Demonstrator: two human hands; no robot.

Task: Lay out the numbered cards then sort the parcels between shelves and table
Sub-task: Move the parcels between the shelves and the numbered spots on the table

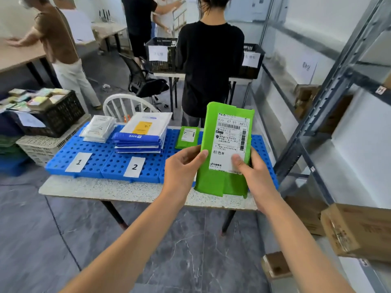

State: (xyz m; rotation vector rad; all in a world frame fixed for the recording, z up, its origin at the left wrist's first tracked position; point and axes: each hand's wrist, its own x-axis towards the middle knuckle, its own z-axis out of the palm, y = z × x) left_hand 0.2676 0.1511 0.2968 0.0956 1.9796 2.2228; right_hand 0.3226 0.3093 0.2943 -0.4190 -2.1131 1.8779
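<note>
Two grips, left grip and right grip, grasp one upright green parcel by its side edges above the worktop.

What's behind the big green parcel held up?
The left hand and right hand hold the big green parcel upright. Behind it lie the blue mat and a smaller green parcel; a person in black stands beyond. Whatever sits on the mat behind it is covered.

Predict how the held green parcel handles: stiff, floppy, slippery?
The green parcel seems fairly stiff: it stands upright without drooping. Probably light: left hand and right hand hold only its lower half. Smooth wrap might slip.
</note>
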